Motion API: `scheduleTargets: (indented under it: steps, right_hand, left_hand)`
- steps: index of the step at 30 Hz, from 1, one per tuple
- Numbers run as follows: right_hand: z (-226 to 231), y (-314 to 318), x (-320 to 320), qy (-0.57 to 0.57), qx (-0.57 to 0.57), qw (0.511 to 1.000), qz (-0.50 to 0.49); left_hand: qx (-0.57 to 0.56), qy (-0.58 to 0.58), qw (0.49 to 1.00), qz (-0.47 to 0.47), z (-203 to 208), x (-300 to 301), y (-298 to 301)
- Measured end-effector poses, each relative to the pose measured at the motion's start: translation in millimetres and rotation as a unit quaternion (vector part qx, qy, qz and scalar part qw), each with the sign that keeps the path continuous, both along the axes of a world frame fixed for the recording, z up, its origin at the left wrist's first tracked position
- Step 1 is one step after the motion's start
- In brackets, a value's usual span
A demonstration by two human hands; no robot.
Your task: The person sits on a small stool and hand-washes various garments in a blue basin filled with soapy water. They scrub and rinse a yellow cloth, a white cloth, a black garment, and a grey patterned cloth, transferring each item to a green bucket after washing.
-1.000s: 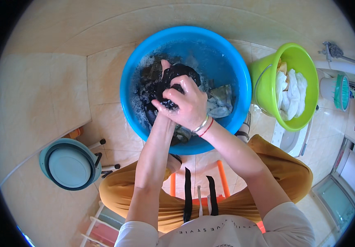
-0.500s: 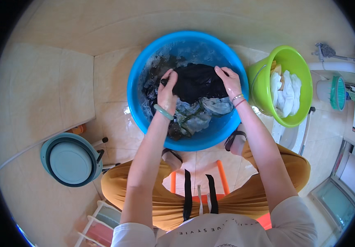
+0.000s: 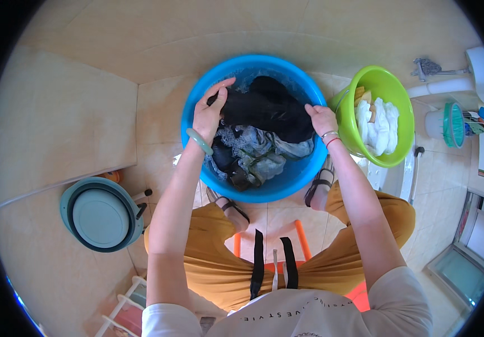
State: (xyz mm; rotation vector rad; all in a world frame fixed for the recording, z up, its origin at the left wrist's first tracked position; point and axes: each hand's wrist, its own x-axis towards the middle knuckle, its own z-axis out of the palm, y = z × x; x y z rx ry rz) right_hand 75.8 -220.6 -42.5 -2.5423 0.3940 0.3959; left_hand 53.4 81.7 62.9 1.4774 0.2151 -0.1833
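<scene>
One green bucket [image 3: 347,123] crowds the blue basin [image 3: 264,195] at its right rim; inside, toward the far rim, fingers of the left hand [image 3: 207,115] and right hand [image 3: 324,119] grip a black cloth [image 3: 267,112], stretched, apparently soaked.

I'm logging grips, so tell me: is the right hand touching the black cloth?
Touching. The head view shows the right hand pinching the right-hand end of the black cloth, with no gap between them.
</scene>
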Motion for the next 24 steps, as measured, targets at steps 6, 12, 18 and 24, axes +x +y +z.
scheduleTargets:
  steps: [6,12,18,24]
  right_hand:
    - [35.5,23.6,-6.0,-0.167,0.116,0.965,0.166]
    - [127.2,53.5,10.9,-0.162,0.337,0.867,0.33]
    - [154.2,42.9,13.0,-0.16,0.491,0.834,0.196]
    - [196.5,52.4,0.6,-0.308,0.39,0.844,0.201]
  left_hand:
    - [-0.12,-0.086,0.978,-0.15,53.7,-1.1,-18.8]
    - [-0.16,-0.138,0.948,-0.238,97.9,8.9,-31.1]
    - [0.169,-0.171,0.947,-0.215,79.1,20.7,2.5]
    - [0.321,-0.136,0.912,-0.215,78.4,12.1,20.7]
